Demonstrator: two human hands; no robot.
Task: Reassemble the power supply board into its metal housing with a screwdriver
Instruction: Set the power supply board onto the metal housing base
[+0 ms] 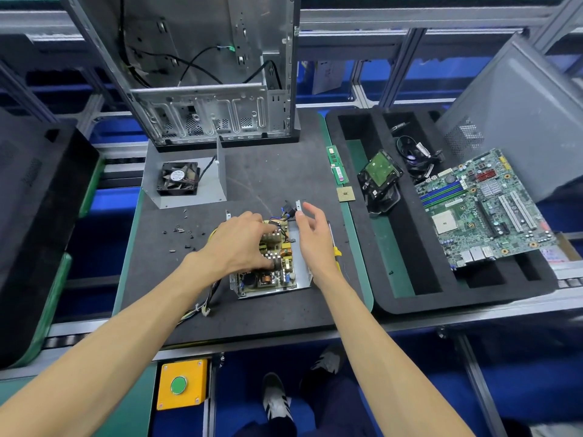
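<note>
The left hand (243,242) lies on top of the power supply board (273,263), fingers curled down onto its components and gripping them, wrist low, forearm running in from the near left. The right hand (310,233) hovers just right of it with fingers loosely spread and holding nothing, its thumb close to the upright tab at the far right corner of the metal housing (299,275).

The board sits inside the open housing at the middle of the bench (268,159), its wire bundle (202,305) trailing off to the near left. By my reading, the step in hand is seating and squaring the board in the housing; no fastening has begun.

The next move would call for lining the board's holes up with the housing's standoffs, then fetching a screw from the loose screws (183,231) scattered left and the yellow-handled screwdriver (335,247) lying just right of the housing, partly hidden beneath the right wrist.
</note>
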